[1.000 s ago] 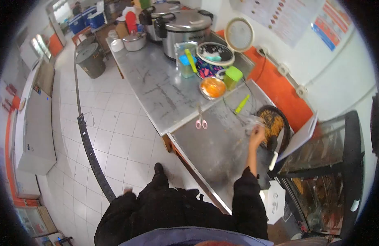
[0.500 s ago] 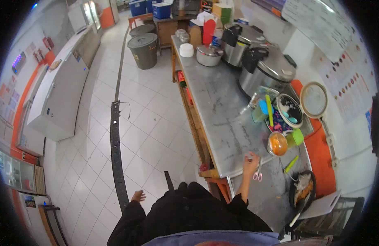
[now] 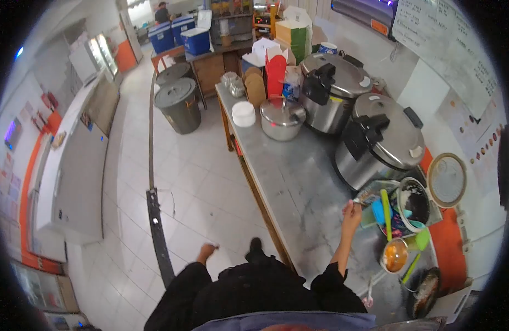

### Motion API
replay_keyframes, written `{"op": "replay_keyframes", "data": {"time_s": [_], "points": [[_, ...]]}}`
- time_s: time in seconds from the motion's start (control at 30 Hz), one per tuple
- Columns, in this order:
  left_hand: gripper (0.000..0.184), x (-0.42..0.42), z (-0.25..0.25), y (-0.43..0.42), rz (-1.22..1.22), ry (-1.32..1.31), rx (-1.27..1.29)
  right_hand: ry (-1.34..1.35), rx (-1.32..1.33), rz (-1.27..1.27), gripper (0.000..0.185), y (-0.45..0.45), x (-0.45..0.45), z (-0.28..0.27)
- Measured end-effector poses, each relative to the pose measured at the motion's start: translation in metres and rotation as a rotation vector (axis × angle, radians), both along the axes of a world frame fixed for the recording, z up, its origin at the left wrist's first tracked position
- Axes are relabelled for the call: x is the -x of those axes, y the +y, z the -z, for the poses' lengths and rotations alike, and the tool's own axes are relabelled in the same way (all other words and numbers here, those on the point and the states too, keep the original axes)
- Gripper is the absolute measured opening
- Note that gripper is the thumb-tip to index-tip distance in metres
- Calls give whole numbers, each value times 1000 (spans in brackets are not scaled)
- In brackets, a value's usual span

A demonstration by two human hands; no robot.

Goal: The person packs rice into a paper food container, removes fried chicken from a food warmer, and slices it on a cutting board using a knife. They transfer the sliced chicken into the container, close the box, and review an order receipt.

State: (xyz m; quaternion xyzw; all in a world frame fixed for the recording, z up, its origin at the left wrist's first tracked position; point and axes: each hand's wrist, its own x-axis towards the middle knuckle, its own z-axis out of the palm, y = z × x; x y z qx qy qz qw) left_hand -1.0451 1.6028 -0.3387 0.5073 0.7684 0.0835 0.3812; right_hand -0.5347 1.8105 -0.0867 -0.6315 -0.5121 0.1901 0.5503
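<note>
Stainless table (image 3: 282, 193), crowded along wall-side edge. R hand (image 3: 351, 216) above surface, fingers pinched narrow, just beside blue-lidded cup (image 3: 377, 213) & clear plastic pack (image 3: 376, 191); can't tell if it grips anything. L hand (image 3: 208, 252) out past aisle-side edge, over floor, loosely curled; can't tell if holding sth. Cup sits nr wall-side edge, w/ long green handle (image 3: 386, 218) upright btwn it & open tub (image 3: 415, 205), white contents. 2 lg cookers (image 3: 331, 91) fill wall side beyond R hand. Lidded pot (image 3: 282, 120) + white container (image 3: 244, 114) nr far aisle-side corner. Closer to wearer: bowl w/ orange contents (image 3: 396, 255), dark pan (image 3: 425, 292).
</note>
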Motion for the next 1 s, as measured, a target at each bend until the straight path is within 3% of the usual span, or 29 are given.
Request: {"op": "replay_keyframes", "data": {"time_s": [0.03, 0.07, 0.13, 0.2, 0.23, 0.33, 0.37, 0.4, 0.43, 0.47, 0.5, 0.57, 0.6, 0.63, 0.67, 0.73, 0.77, 0.8, 0.87, 0.93, 1.0], "points": [[51, 7, 12, -2, 189, 389, 9, 27, 1, -13, 22, 29, 21, -6], [51, 28, 20, -6, 201, 412, 12, 47, 6, -26, 18, 61, 43, -17], [51, 59, 30, -14, 247, 225, 320, -14, -274, -182, 15, 127, 94, -34], [43, 75, 3, -26, -322, -122, 413, 41, -161, -324, 20, 189, 143, -51], [43, 81, -7, -26, -310, -134, 421, 406, -12, -458, 21, 221, 166, -57], [27, 121, -19, 3, -994, -333, 186, 1110, 83, -611, 24, 317, 218, -77], [27, 134, -16, 36, -966, -324, 193, 1392, 126, -614, 24, 354, 229, -67], [27, 146, -11, 74, -955, -246, 15, 1400, 107, -581, 24, 391, 238, -61], [27, 158, -11, 115, -933, -169, -160, 1623, 200, -467, 25, 426, 247, -54], [24, 170, -6, 165, -565, 199, -394, 1839, 292, -341, 26, 448, 253, -41], [21, 167, -25, 233, -451, 177, -632, 1838, 264, -307, 26, 465, 259, -27], [15, 130, -102, 384, -386, -95, -712, 1835, 97, -152, 24, 510, 268, -19], [14, 107, -140, 443, -91, -30, -957, 1831, 67, -136, 24, 527, 268, -22], [14, 80, -172, 499, 56, -169, -1047, 1840, 9, -63, 23, 538, 269, -21], [18, 53, -221, 548, 224, -279, -927, 1851, -44, 15, 21, 544, 272, -16], [27, -5, -270, 632, 541, -472, -968, 1819, -87, 70, 16, 563, 269, 10], [35, -34, -307, 662, 693, -299, -1044, 1766, -105, -17, 13, 574, 263, 35], [44, -55, -315, 693, 819, -246, -1122, 1705, -119, -94, 10, 576, 259, 50], [47, -96, -315, 751, 990, 11, -1224, 1629, -138, 72, 7, 560, 274, 25], [47, -127, -295, 792, 1047, 220, -1310, 1182, -141, 189, 8, 538, 287, 5], [32, -146, -281, 816, 1039, 331, -941, 1066, -140, 257, 10, 519, 296, -19]]}}
